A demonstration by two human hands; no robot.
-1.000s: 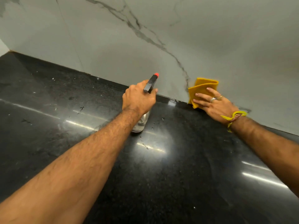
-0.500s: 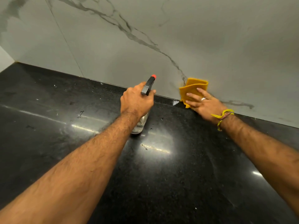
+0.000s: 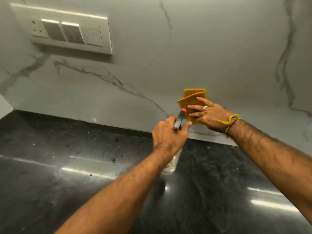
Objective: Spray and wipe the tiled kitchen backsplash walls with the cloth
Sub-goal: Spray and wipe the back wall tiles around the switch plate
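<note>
A grey marble-look backsplash wall (image 3: 202,56) with dark veins rises behind the black countertop (image 3: 67,183). My right hand (image 3: 208,115) presses a folded yellow cloth (image 3: 190,99) flat against the wall with straight fingers, a little above the counter. My left hand (image 3: 168,134) grips a clear spray bottle (image 3: 170,164) by its black trigger head with an orange nozzle, held just left of the cloth and pointing at the wall. The bottle's base hangs just above the counter.
A white switch and socket panel (image 3: 67,32) is mounted on the wall at upper left. Crumbs and small specks lie scattered on the counter near the wall. A side wall meets the backsplash at far left.
The view has tilted up, bringing the switch panel in. My right hand slid the cloth higher up the wall. My left hand moved the spray bottle right and closer to the cloth.
</note>
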